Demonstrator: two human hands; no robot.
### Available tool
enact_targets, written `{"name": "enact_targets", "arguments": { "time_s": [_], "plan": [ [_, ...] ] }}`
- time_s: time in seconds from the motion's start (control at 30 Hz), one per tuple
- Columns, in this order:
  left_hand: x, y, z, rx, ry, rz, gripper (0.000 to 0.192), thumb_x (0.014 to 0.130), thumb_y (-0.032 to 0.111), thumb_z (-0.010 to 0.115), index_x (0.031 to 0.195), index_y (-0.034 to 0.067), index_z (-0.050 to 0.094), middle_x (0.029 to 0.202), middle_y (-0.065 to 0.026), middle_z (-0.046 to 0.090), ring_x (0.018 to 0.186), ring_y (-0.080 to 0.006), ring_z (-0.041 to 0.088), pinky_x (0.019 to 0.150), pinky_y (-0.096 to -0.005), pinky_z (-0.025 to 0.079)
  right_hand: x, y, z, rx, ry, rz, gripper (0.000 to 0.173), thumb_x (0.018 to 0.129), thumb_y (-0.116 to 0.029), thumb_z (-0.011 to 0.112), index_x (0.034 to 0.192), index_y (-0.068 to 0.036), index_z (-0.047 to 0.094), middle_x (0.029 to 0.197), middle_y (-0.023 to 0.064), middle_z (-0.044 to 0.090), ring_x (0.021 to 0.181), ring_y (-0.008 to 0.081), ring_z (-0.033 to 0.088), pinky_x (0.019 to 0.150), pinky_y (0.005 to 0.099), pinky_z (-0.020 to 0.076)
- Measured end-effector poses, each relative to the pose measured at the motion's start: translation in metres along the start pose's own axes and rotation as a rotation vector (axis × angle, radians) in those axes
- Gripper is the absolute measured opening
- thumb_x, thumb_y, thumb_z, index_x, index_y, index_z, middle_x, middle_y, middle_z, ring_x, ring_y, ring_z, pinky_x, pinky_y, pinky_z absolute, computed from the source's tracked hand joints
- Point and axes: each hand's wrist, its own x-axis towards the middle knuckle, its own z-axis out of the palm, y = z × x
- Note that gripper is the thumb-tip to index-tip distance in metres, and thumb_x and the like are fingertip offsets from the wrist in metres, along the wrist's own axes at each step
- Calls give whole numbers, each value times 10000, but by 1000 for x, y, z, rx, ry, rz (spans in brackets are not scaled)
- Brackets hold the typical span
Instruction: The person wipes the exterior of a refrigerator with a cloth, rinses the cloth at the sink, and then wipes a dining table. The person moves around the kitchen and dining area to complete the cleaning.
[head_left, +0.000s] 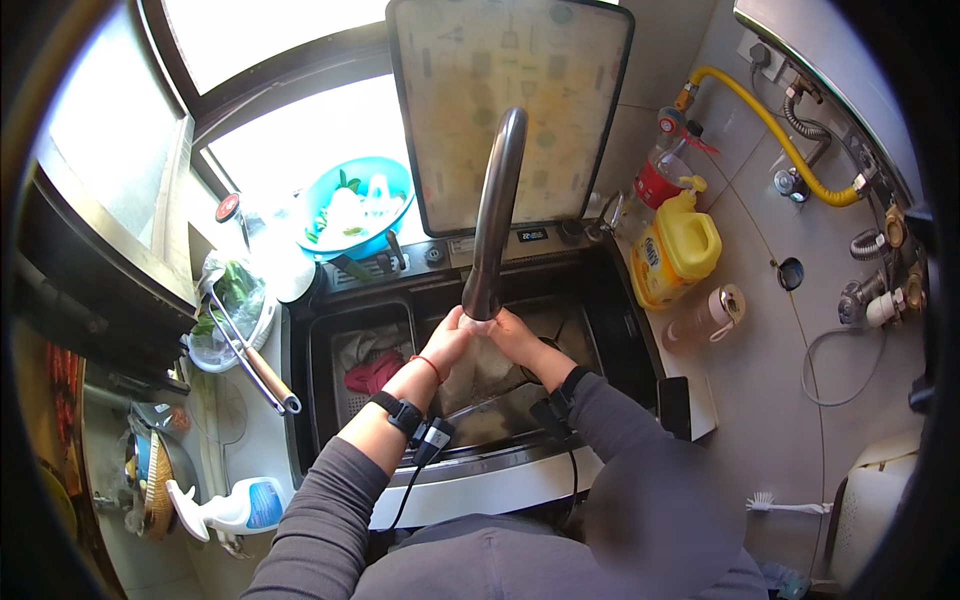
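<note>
Both my hands are under the spout of the metal faucet (498, 217), over a black kitchen sink (622, 315). My left hand (448, 341) and my right hand (519, 337) meet around a pale, whitish thing (480, 327) at the spout's mouth; the spout hides part of it and of the fingers. What it is cannot be told. Below them, something translucent and whitish hangs or lies in the basin, blurred. A red cloth (373, 373) and a greyish cloth (367, 341) lie in the black drain basket at the left of the sink.
Behind the sink stand a framed cutting board (517, 112) and a turquoise basin (401, 169) with vegetables. At right are a yellow detergent jug (679, 255), a tumbler (701, 322) and a dark phone-like slab (673, 409). At left lie tongs (251, 356) and a spray bottle (244, 504).
</note>
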Motion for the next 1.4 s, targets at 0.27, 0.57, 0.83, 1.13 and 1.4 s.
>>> {"name": "enact_targets", "arguments": {
  "time_s": [0.27,0.57,0.83,1.13,1.4],
  "plan": [
    [26,-24,-31,-238,58,-17,313,923,194,448,1174,74,591,1167,-70,596,1087,-206,558,968,-347,426,-17,13,3,-139,229,201,320,884,-191,687,1147,-31,601,956,53,644,914,124,575,795,308,481],
    [13,-5,-5,-425,-22,-140,350,949,380,565,1189,132,623,1094,-31,658,974,-208,628,854,-343,495,-28,-44,54,-573,432,-426,524,803,-263,749,1251,-79,550,1247,200,546,1163,432,498,1025,477,382],
    [42,-71,-14,-21,-20,320,333,959,348,554,1060,60,687,964,-96,691,872,-196,637,783,-354,495,-11,-21,54,-478,478,-264,344,863,-243,646,1155,-64,624,1122,252,611,1002,430,603,876,461,505],
    [9,-35,-30,236,-14,212,337,950,240,447,1060,-8,646,968,-70,653,871,-172,567,794,-286,443,-11,-25,-17,-461,536,129,320,874,-330,684,881,-16,626,858,192,672,805,357,654,709,421,500],
    [-14,-20,-2,-406,-183,-425,888,825,850,341,1450,224,426,1437,-61,487,1346,-304,416,1069,-616,281,-16,-36,26,-189,324,-66,278,848,-211,707,1076,-59,661,980,150,687,913,288,657,812,369,516]
  ]
}}
